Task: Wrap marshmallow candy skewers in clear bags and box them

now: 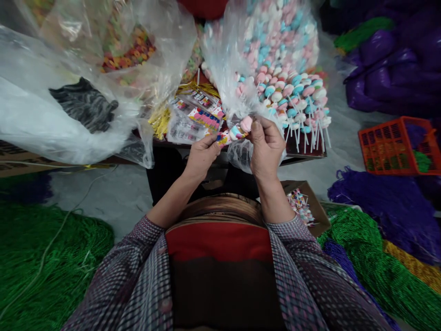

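My left hand (203, 154) is closed in a pinch on the end of a small clear packet (225, 136) with a printed colourful card. My right hand (266, 147) is closed on pastel lollipops (241, 128) at the packet's mouth, pink and blue heads showing between the fingers. Just beyond my hands lies a heap of pink, blue and white lollipops (296, 92) with white sticks, partly under clear plastic. A stack of empty printed packets (200, 115) lies to the left of the heap.
A big clear bag of mixed coloured candy (131, 50) and a black item (84, 103) sit at the left. Gold twist ties (161, 119) lie by the packets. A cardboard box of filled packets (303, 207) is at my right. Green (44, 257) and purple (389, 202) bead piles and an orange crate (396, 147) surround me.
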{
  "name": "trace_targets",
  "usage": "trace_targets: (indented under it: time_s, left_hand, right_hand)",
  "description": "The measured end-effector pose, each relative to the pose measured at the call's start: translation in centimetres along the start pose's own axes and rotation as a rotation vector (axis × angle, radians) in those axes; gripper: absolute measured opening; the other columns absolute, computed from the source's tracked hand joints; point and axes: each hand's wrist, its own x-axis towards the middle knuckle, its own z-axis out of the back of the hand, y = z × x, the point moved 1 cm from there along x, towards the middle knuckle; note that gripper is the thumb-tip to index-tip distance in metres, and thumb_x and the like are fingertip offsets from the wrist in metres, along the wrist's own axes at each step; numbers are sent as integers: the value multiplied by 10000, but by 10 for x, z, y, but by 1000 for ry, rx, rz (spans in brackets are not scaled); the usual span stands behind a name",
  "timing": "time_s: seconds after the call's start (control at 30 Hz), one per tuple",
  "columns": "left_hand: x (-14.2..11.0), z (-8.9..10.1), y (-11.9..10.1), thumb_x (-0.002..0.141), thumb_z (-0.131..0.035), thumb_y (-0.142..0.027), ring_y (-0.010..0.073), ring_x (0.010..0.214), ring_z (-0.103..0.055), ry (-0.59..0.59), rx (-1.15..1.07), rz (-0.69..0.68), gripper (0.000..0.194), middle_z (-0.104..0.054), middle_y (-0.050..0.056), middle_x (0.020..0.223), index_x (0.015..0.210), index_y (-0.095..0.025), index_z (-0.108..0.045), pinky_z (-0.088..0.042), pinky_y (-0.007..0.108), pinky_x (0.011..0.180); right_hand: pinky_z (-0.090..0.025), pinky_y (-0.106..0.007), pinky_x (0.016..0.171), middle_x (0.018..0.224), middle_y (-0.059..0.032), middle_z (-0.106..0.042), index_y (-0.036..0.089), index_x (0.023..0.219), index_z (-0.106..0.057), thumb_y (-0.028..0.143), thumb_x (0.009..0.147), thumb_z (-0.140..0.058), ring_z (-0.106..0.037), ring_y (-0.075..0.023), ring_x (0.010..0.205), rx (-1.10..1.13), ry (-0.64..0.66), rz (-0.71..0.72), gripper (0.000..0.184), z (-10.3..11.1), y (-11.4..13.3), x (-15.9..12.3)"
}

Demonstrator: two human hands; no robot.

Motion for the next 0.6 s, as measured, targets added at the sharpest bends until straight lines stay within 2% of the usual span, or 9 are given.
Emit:
trace_targets:
  time_s: [0.07,0.17,0.33,0.4,0.5,0.6]
  left_hand:
    - [0,-1,2,732,-843,-641,56,473,-339,-21,-1,-7,476,-530,-54,590,965,-240,-737,-206,213,401]
    - [-2,-3,2,784,-798,-648,51,457,-332,14,-9,-34,461,-540,-57,601,980,-241,-705,-190,211,386]
    - [-6,-10,1,665,-838,-728,45,440,-373,39,-62,29,565,-552,-59,576,834,-221,-652,-220,202,362]
    - [-7,-11,-1,692,-818,-726,43,429,-387,49,-66,62,555,-567,-56,576,801,-216,-628,-247,200,362]
    - [-7,-13,-5,817,-748,-673,38,418,-420,66,-62,68,475,-595,-52,603,838,-213,-632,-293,199,375]
    - [-5,-15,-7,910,-682,-617,42,429,-475,102,-28,41,403,-618,-48,636,920,-216,-651,-330,204,392]
  right_hand:
    - [-657,-378,813,1241,-10,-729,350,1149,-736,673,926,-594,-727,-196,1058,-27,-3,37,418,1,3,4]
    - [-655,-363,760,1201,-9,-734,343,1119,-741,684,911,-609,-738,-187,975,-18,-7,62,420,5,5,15]
    - [-647,-390,794,1093,-25,-735,328,1090,-731,630,901,-665,-733,-207,971,-15,-83,93,363,12,6,30]
    - [-649,-405,831,1087,-34,-729,357,1172,-706,647,921,-622,-734,-213,989,-31,-86,73,392,14,7,30]
    - [-649,-430,903,1138,-35,-722,395,1321,-629,719,927,-549,-742,-220,1052,8,11,-6,516,10,9,21]
    - [-628,-458,987,1138,-19,-744,360,1191,-683,740,838,-674,-741,-227,1078,87,133,-90,519,-1,11,6]
